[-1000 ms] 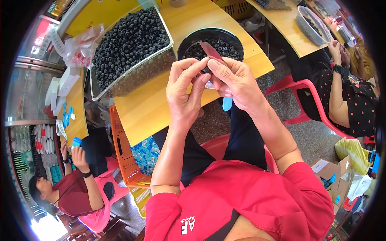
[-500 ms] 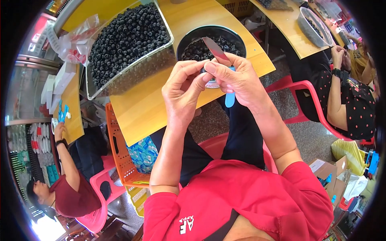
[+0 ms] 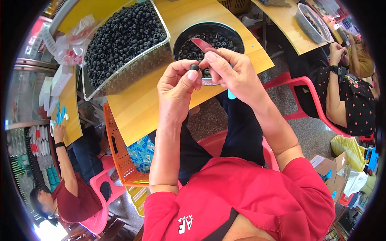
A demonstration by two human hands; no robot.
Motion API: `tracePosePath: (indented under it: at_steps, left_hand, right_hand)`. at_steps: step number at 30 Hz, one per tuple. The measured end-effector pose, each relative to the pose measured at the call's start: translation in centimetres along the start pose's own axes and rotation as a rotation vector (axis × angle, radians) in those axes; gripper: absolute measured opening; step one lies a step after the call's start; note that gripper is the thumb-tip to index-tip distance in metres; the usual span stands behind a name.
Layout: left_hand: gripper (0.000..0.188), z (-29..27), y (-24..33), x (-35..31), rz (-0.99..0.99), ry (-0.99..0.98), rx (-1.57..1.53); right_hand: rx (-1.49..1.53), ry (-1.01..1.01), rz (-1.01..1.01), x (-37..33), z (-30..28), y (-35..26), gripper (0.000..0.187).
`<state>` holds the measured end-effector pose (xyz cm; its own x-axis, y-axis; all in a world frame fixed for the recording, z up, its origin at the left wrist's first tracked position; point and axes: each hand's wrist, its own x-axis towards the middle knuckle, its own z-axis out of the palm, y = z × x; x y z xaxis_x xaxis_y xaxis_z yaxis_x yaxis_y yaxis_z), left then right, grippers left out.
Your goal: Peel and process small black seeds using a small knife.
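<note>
Between thumb and fingertips, my left hand (image 3: 177,83) pinches a small round black piece (image 3: 194,67), berry-like in look; its material I cannot make out. My right hand (image 3: 235,72) is closed around a small knife (image 3: 203,45), its reddish-looking blade pointing up and left and a bit of blue handle showing below the palm. The two hands are close together, with the blade apart from the piece. Just beyond them stands a dark round bowl (image 3: 215,28) of similar black pieces, partly hidden by my right hand.
A large clear bin (image 3: 132,72) heaped with black pieces stands on the wooden table (image 3: 136,120), left of the bowl. An orange crate (image 3: 114,146) is below the table's left edge. Co-workers sit at tables on either side, the right one near another clear tub (image 3: 307,28).
My right hand and the knife have drawn slightly up and away from the left fingers. The black piece now shows plainly in my left fingertips, and less of the blue handle is visible.
</note>
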<state>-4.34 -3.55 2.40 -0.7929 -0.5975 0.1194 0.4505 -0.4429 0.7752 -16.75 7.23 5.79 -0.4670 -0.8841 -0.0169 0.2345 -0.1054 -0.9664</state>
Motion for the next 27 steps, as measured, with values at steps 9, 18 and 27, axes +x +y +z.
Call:
tracePosePath:
  at_steps: [9,18,27]
  left_hand:
    - [0.020,-0.2,-0.4,0.2,0.003,-0.050,-0.144]
    - [0.019,-0.4,-0.4,0.2,0.043,-0.075,-0.118]
    - [0.016,-1.6,-0.9,0.4,0.035,-0.201,-0.236]
  right_hand:
    - [-0.464,-0.079,-0.350,-1.6,0.5,-0.2,0.034]
    - [-0.510,-0.103,-0.422,-1.1,0.3,0.2,0.036]
    - [-0.453,-0.114,-0.291,-0.9,0.0,-0.1,0.032]
